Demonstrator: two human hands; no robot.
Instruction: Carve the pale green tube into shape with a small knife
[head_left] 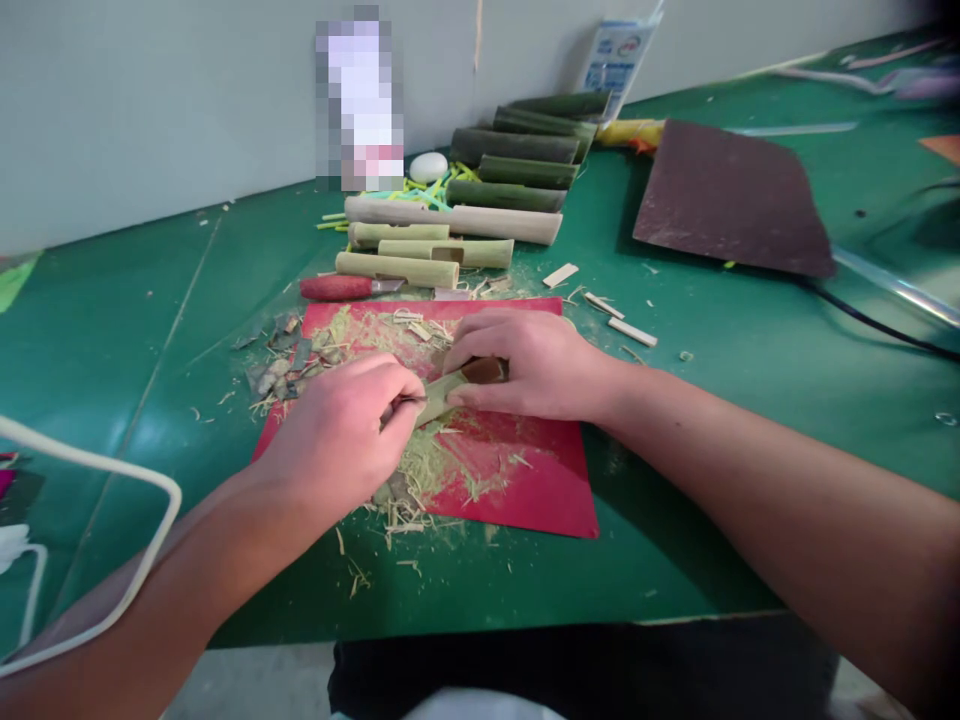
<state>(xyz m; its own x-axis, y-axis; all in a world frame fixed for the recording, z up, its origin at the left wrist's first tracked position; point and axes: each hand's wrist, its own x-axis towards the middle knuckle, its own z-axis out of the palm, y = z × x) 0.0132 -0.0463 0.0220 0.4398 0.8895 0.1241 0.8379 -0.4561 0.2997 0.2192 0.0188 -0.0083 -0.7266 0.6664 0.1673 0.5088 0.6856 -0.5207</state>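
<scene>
A short piece of bamboo (448, 385) lies on a red mat (525, 470) littered with pale green shavings (427, 465). My right hand (532, 365) is closed over the bamboo piece, pressing it down on the mat. My left hand (341, 435) is closed around a thin blade (409, 400), whose tip meets the near end of the bamboo. Most of the blade is hidden inside my fist.
Behind the mat lie peeled pale bamboo tubes (420, 250), dark green tubes (517, 165), a red-handled knife (345, 288) and a white stone (428, 166). A dark sandpaper sheet (731, 200) sits at right with a black cable (877, 325). A white cord (112, 470) loops at left.
</scene>
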